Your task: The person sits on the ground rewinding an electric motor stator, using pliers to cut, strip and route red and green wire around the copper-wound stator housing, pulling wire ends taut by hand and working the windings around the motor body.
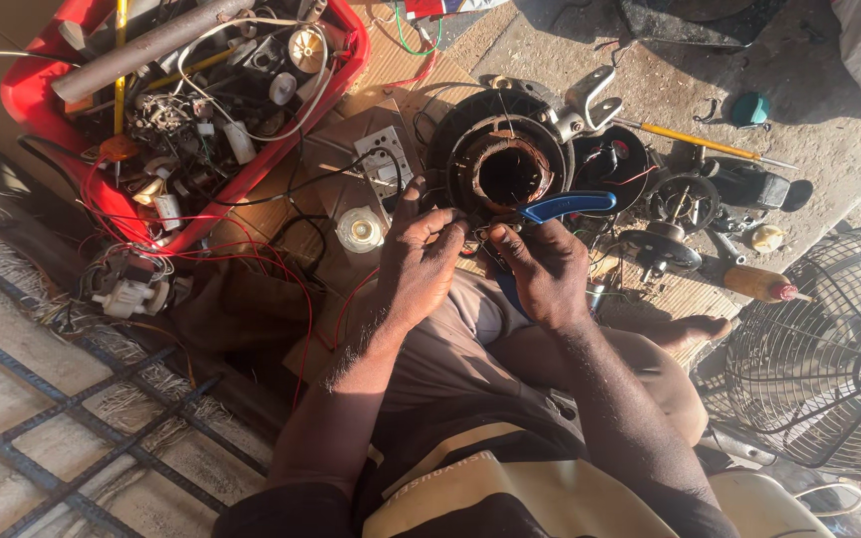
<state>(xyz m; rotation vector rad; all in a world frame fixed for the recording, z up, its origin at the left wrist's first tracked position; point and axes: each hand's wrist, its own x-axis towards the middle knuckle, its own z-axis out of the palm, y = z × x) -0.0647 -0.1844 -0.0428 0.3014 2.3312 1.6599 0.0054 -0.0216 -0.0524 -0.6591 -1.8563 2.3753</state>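
Ground is rough concrete (829,110), sunlit, with hard shadows across it. A flattened cardboard sheet (391,70) lies on it as work surface. Woven mat (42,399) with dark grid lines and frayed edge at lower left. Red plastic tray (351,50) of wires and parts upper left. Wire fan guard (819,349) at right edge.

Bare forearms, black-and-cream top, brown trousers
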